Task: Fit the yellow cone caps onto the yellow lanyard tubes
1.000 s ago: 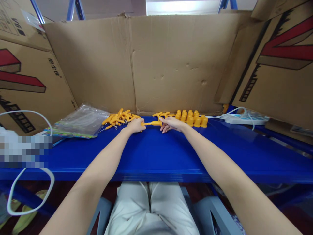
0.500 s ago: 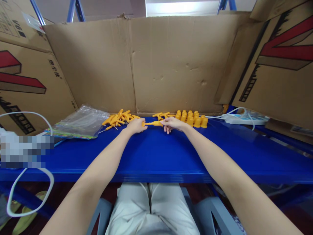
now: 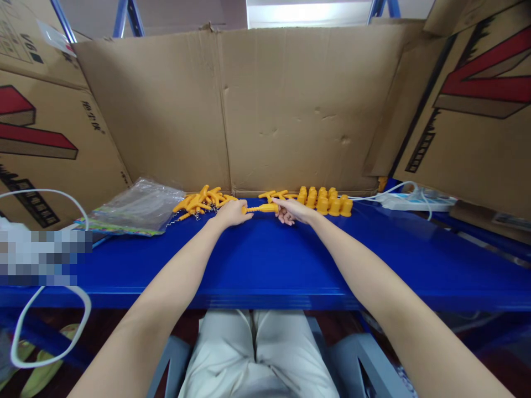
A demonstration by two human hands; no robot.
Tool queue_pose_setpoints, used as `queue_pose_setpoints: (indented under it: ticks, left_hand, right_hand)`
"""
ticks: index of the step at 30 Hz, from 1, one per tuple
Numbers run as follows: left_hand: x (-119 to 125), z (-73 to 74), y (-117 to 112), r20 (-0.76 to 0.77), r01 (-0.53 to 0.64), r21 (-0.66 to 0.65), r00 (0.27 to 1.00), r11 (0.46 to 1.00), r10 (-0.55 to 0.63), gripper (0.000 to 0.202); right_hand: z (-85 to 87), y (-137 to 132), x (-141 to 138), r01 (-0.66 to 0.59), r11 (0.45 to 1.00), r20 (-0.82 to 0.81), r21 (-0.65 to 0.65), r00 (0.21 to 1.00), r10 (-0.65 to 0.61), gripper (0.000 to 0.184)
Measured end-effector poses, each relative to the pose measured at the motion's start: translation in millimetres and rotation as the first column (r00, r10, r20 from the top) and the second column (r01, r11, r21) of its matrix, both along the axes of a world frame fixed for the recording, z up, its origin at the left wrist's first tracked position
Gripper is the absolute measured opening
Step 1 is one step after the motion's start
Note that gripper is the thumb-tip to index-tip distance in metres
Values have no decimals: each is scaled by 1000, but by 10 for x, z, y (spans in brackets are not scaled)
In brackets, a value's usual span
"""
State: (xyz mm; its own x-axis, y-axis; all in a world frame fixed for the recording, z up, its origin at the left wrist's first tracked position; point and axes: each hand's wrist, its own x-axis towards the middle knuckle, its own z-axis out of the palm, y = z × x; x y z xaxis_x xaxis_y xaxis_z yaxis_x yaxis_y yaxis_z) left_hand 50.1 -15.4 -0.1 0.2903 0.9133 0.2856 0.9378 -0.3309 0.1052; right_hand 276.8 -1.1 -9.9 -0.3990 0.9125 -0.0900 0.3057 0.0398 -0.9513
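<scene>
left hand [image 3: 233,214], right hand [image 3: 293,211] gripping one yellow rod [image 3: 261,208]; at least two forked pieces [image 3: 270,195] behind

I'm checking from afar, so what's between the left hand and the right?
In the head view, a yellow, partly ridged piece spans from the left hand to the right hand.

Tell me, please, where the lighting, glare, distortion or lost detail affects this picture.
Head view: the light panel above is washed out; head view: glare whitens the clear plastic bag; head view: the forearms look stretched toward the lower corners; head view: a pixelated patch masks the left side; head view: the yellow spiral piece is too small for fine detail.
</scene>
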Motion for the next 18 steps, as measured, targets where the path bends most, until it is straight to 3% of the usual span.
queue_pose_setpoints:
  ticks: [6, 11, 15, 18]
  left_hand:
    - [-3, 1, 10, -11, 9, -8, 1000, 1000, -9, 27]
    - [-8, 2, 17, -20, -10, -26, 1000, 1000, 9, 26]
    - [-23, -2, 24, -31, -32, -40, 999, 999, 31, 25]
    - [-31, 2, 22, -37, -47, -40, 998, 998, 45, 27]
  right_hand:
    - [25, -8, -24, 41, 999, 54, -2, 998, -41, 54]
    - [35, -33, -11, -8, 999, 44, -37, 999, 10, 58]
    - [43, -69, 0, -13, 1000, 18, -18, 1000, 13, 34]
    - [34, -71, 6, 1, 999, -8, 35, 1000, 0, 39]
